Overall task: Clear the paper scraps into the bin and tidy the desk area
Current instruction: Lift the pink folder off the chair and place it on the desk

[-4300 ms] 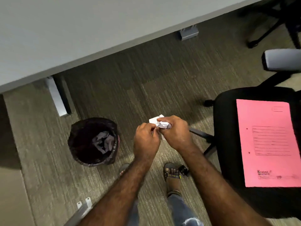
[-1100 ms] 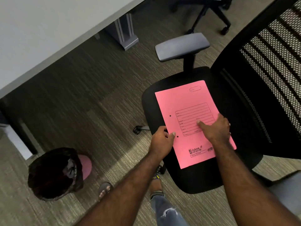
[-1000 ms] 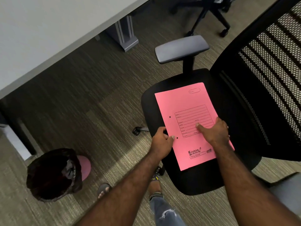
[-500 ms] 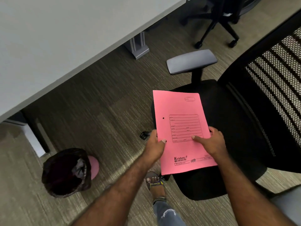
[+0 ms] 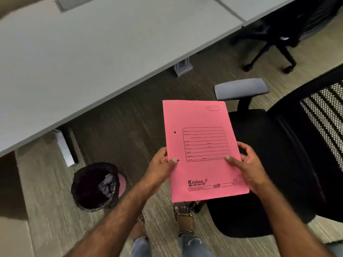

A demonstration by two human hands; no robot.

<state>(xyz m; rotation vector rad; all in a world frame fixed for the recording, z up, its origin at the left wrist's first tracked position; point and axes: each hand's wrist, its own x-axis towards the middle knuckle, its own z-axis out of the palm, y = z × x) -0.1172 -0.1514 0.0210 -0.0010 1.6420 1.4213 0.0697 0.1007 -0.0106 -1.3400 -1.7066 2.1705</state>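
A grey desk point(image 5: 89, 58) occupies the upper left of the view, with its leg point(image 5: 67, 147) standing on the carpeted floor point(image 5: 130, 117). A bin point(image 5: 96, 186) lined with a black bag is located on the floor below the desk edge, to the left of the person's feet; crumpled paper point(image 5: 108, 184) is visible inside it, and a pink rim shows at its right side.

The left hand point(image 5: 161, 168) is closed on the left edge of a pink folder point(image 5: 200, 151), with the thumb pressed on the front face and the other fingers hidden behind it. The folder is held in the air, tilted slightly, above the floor and the front edge of a black office chair point(image 5: 269, 164). Printed lines and the word "Krishna" are shown on its cover.

The right hand point(image 5: 245, 164) is closed on the right edge of the folder, thumb on the front, fingers curled behind the edge. The chair seat is positioned to the right of the folder, with a grey armrest point(image 5: 241, 89) above it and a mesh backrest point(image 5: 323, 115) at the far right. The base of a second chair point(image 5: 269, 51) is seen at the upper right.
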